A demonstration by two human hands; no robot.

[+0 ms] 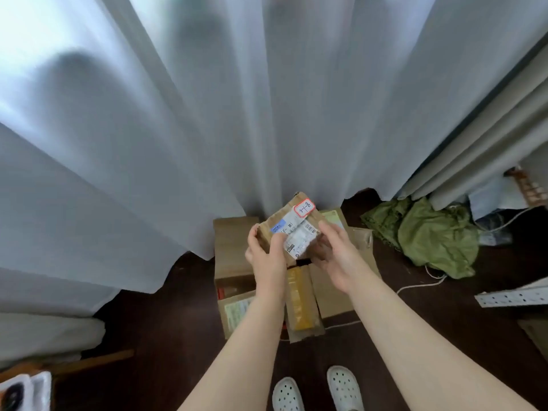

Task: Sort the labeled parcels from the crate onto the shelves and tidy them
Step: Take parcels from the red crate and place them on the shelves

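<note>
The left hand (264,250) curls round the left edge of a small brown cardboard parcel (292,225), thumb on its white label. The right hand (336,256) grips the right side, and both forearms reach forward and down. A red-bordered sticker (304,207) faces up (seemingly 3-1-8). The parcel hangs above a heap of brown cardboard parcels (232,241) on the dark floor (166,321). No shelf shows, so most of the sorting probably remains.
</note>
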